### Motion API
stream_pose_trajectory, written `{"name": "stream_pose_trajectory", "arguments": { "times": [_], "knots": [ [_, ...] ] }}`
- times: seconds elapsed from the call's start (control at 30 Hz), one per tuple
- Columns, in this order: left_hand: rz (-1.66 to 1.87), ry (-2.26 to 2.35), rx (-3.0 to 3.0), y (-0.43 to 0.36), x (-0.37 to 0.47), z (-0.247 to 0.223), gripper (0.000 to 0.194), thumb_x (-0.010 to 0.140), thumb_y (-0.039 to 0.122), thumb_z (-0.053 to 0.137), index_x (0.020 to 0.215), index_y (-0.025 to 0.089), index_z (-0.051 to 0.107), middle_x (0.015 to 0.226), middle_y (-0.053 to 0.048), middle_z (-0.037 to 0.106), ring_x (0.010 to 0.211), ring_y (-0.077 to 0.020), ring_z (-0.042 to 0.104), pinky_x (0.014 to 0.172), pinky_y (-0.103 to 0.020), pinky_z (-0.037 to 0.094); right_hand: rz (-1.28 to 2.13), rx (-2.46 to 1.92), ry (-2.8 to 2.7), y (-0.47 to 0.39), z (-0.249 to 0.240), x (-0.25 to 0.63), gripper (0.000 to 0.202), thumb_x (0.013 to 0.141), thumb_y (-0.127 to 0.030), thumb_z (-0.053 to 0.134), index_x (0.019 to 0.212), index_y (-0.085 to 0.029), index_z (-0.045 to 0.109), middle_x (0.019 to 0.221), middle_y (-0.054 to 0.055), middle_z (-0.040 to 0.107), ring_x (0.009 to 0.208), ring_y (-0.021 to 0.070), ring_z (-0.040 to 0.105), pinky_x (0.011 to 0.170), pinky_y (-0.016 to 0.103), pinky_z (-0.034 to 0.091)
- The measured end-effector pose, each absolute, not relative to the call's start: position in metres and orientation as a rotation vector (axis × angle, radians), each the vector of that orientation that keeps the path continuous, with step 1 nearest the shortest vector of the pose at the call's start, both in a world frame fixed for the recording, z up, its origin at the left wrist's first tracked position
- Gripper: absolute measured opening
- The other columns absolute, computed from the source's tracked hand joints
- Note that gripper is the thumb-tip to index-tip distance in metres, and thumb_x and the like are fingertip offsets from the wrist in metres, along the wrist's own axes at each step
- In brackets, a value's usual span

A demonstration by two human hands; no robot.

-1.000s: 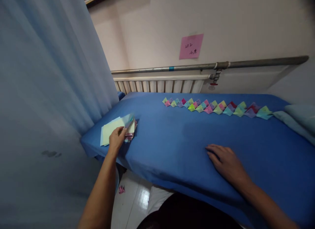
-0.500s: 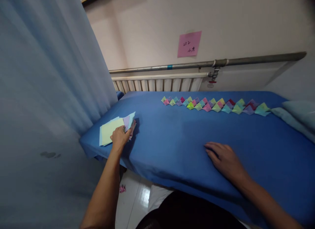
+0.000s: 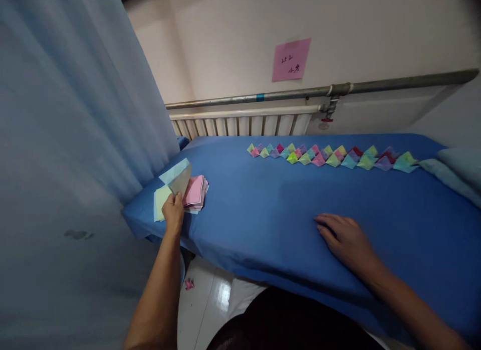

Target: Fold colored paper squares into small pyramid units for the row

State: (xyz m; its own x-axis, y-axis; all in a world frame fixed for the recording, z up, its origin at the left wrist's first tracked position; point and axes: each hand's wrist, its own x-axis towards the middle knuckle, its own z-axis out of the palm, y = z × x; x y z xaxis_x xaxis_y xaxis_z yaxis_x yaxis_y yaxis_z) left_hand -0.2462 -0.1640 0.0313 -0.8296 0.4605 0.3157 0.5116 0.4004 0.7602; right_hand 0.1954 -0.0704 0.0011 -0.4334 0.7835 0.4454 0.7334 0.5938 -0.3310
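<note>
My left hand (image 3: 174, 209) pinches the lower edge of some raised paper sheets (image 3: 178, 174), light blue on top and greyish on the side facing right. Under and beside it lies a stack of coloured paper, with a pale yellow-green sheet (image 3: 162, 199) at the left and a pink sheet (image 3: 193, 190) on top at the right. On the blue bedsheet (image 3: 255, 209) my right hand (image 3: 343, 239) lies flat, fingers stretched out, holding nothing. Behind it, two rows of folded paper pieces (image 3: 319, 160) in many colours run along the bed.
A blue curtain (image 3: 75, 139) hangs at the left. Along the wall run a metal pipe (image 3: 293, 93) and a radiator (image 3: 244, 124), with a pink note (image 3: 291, 60) above. A pillow (image 3: 464, 167) lies at the far right. Something crumpled and pink (image 3: 189, 284) is on the floor.
My left hand has lifted sheets and swung them leftward, uncovering the pink paper at the stack's right. My right hand stays in place on the bed.
</note>
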Motion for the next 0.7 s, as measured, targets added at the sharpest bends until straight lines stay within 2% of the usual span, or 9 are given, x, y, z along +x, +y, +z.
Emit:
{"name": "stream_pose_trajectory", "arguments": {
  "times": [0.17, 0.27, 0.47, 0.6, 0.7],
  "knots": [
    [-1.768, -2.423, -0.699, -0.167, -0.249, 0.019, 0.030, 0.083, 0.043, 0.043, 0.063, 0.021, 0.047, 0.058, 0.005, 0.044, 0.062, -0.0124, 0.043, 0.058, -0.024, 0.037, 0.117, -1.202, -2.261, -0.068, -0.004, 0.197, 0.040, 0.087, -0.043, 0.038, 0.096, -0.021, 0.071, 0.102, 0.010, 0.073, 0.097, 0.0286, 0.065, 0.087, 0.048, 0.049],
    [-1.916, -2.329, -0.581, -0.168, -0.249, 0.016, 0.029, 0.082, 0.044, 0.044, 0.064, 0.021, 0.044, 0.060, 0.006, 0.042, 0.063, -0.0115, 0.042, 0.060, -0.023, 0.038, 0.118, -1.230, -2.247, -0.066, -0.007, 0.198, 0.041, 0.087, -0.044, 0.038, 0.095, -0.022, 0.071, 0.101, 0.010, 0.072, 0.098, 0.0292, 0.064, 0.087, 0.048, 0.048],
    [-2.102, -2.175, -0.400, -0.169, -0.251, 0.012, 0.030, 0.083, 0.047, 0.044, 0.068, 0.021, 0.046, 0.067, 0.004, 0.050, 0.069, -0.0120, 0.048, 0.067, -0.024, 0.043, 0.257, -1.282, -2.231, -0.067, 0.007, 0.166, 0.037, 0.087, -0.044, 0.040, 0.087, -0.023, 0.070, 0.089, 0.009, 0.072, 0.083, 0.0277, 0.066, 0.079, 0.046, 0.052],
    [-2.175, -2.094, -0.355, -0.169, -0.251, 0.007, 0.032, 0.083, 0.049, 0.046, 0.074, 0.019, 0.052, 0.075, 0.002, 0.057, 0.075, -0.0123, 0.053, 0.071, -0.024, 0.045, 0.457, -0.929, -2.373, -0.072, 0.028, 0.096, 0.030, 0.092, -0.037, 0.041, 0.091, -0.024, 0.069, 0.090, 0.007, 0.073, 0.084, 0.0233, 0.067, 0.078, 0.038, 0.053],
    [-2.176, -2.068, -0.358, -0.169, -0.249, 0.006, 0.033, 0.085, 0.049, 0.045, 0.080, 0.018, 0.055, 0.082, 0.000, 0.061, 0.081, -0.0134, 0.056, 0.075, -0.025, 0.046, 0.439, -0.599, -2.482, -0.075, 0.040, 0.032, 0.026, 0.094, -0.025, 0.042, 0.097, -0.022, 0.068, 0.095, 0.007, 0.073, 0.089, 0.0213, 0.066, 0.081, 0.037, 0.052]
  ]
}}
